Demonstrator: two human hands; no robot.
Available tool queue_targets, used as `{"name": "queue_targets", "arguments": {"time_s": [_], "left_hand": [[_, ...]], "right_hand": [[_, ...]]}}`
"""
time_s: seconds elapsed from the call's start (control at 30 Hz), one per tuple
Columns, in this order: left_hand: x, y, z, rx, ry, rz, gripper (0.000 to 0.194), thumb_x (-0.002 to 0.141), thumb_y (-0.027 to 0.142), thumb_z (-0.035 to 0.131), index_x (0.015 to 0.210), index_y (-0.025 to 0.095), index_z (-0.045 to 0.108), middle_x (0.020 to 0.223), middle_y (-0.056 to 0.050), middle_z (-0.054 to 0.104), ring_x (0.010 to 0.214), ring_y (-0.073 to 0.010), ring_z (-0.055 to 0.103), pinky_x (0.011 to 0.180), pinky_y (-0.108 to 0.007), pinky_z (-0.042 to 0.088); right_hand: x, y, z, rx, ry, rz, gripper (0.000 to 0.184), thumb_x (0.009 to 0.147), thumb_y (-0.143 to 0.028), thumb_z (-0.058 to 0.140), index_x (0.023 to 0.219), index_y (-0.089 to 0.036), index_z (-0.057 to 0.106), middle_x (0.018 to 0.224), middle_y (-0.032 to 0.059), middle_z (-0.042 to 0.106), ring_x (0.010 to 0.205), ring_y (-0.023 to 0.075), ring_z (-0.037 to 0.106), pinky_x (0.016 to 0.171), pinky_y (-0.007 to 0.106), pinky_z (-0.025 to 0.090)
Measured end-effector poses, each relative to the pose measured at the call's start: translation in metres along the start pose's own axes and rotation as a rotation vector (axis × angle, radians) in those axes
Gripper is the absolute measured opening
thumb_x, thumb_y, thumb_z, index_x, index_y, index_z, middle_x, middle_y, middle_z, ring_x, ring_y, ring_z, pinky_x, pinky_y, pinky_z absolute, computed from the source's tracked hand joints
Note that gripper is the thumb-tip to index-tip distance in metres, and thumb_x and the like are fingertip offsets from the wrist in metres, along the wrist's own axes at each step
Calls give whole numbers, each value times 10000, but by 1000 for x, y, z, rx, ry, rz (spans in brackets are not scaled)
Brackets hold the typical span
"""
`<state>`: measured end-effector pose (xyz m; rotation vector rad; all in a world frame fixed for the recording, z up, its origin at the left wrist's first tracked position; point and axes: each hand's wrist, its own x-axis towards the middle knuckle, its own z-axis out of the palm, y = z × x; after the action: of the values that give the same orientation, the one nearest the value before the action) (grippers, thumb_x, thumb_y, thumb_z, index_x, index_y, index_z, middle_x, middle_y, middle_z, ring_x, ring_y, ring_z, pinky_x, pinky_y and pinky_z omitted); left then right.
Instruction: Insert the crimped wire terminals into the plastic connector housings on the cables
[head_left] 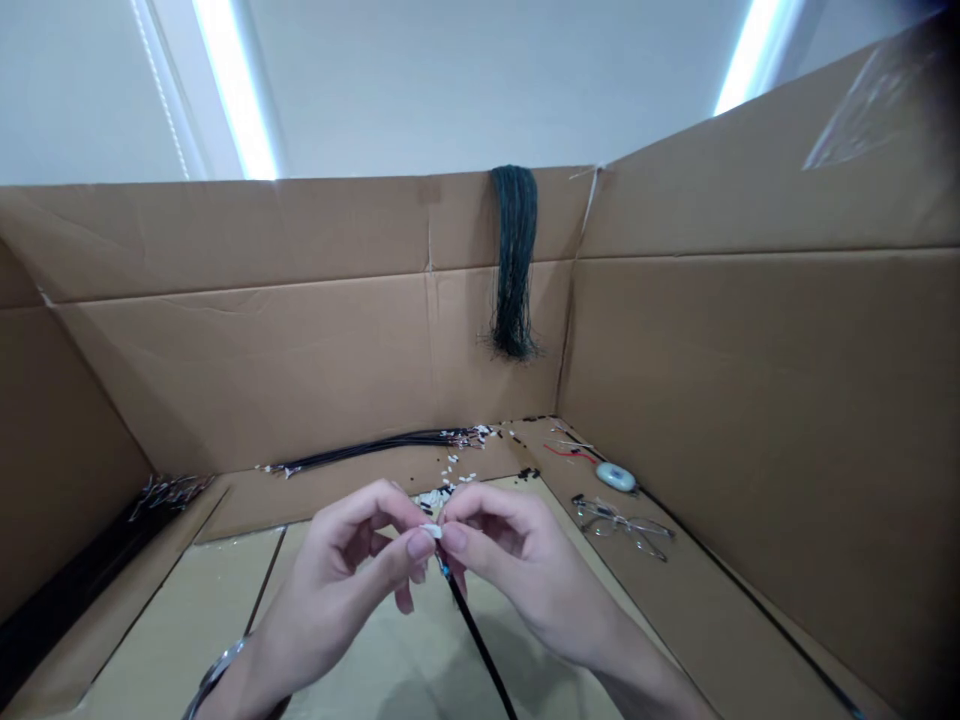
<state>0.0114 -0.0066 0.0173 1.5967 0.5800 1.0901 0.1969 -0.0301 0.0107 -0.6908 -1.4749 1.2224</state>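
Between my two hands is a small white connector (432,531), at the top end of a black cable (478,632). My left hand (341,585) pinches the connector between thumb and forefinger. My right hand (529,575) is closed in a pinch at the connector's other side, where the cable's thin wires meet it; the fingertips hide the exact contact. A bit of blue shows just below, where the cable's black jacket starts. From there the cable slants down to the right toward the bottom edge.
Behind my hands lie scattered white connectors (433,498) and a bundle of black cables (375,445). More black cables (67,570) lie at left. Eyeglasses (619,522) and a pale oval device (616,477) rest at right. Dark strands (514,260) hang over the cardboard wall (300,350).
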Motion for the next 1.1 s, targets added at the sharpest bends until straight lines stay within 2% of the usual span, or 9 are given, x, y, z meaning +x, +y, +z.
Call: {"name": "queue_targets", "arguments": {"time_s": [0.13,0.27,0.4,0.57,0.7,0.8,0.87,1.0,1.1], "left_hand": [[9,-2,0,-29,26,61,206,904,357,733,811,175,707,680,13,589,557,-79,576,487,-143,557],[21,-7,-5,-86,21,106,213,920,369,712,838,173,693,713,1,602,583,-91,596,480,-146,554],[27,-6,-13,-118,112,173,217,920,357,714,814,170,684,706,9,593,549,-76,579,475,-139,546],[23,-9,-24,-146,61,164,160,935,334,696,866,192,725,756,-3,612,578,-88,616,472,-143,558],[21,-17,-32,-184,-9,182,98,935,301,695,903,233,757,804,-6,610,599,-97,650,466,-146,566],[24,-24,-36,-226,-22,189,102,950,305,675,921,256,759,816,-1,610,539,-83,639,454,-163,567],[27,-27,-37,-223,-11,191,110,951,308,673,917,249,759,786,-1,600,521,-85,629,460,-179,573],[32,-28,-40,-147,32,192,116,938,295,689,887,223,764,764,-15,587,555,-96,608,439,-162,551],[32,-27,-42,-113,46,185,132,934,315,691,884,214,761,790,-24,588,569,-106,609,436,-178,556]], "right_hand": [[6,-4,1,-107,83,-72,316,938,-429,651,765,-165,659,671,-3,585,583,105,559,570,229,477],[16,-2,7,-241,187,-225,335,951,-418,626,729,-168,655,665,10,586,582,112,561,549,220,464],[27,-6,16,-219,233,-308,316,956,-421,620,761,-175,658,714,18,588,603,121,583,574,236,479],[40,-3,22,-55,125,-121,364,895,-512,678,779,-179,586,708,5,552,650,126,557,586,228,488],[51,21,20,301,-50,32,347,806,-491,725,773,-193,550,637,-28,500,550,117,512,440,194,440],[58,38,22,454,-89,54,293,802,-451,691,786,-202,537,615,-41,473,499,115,486,414,201,414],[61,41,24,363,-29,4,257,826,-416,684,811,-198,549,674,-28,486,582,122,510,508,219,441],[63,28,28,60,203,-167,227,879,-350,680,1033,-228,566,911,5,523,833,154,541,756,281,458],[60,20,26,-130,238,-260,129,954,-337,572,905,-220,590,932,23,508,873,175,539,784,305,435]]}}
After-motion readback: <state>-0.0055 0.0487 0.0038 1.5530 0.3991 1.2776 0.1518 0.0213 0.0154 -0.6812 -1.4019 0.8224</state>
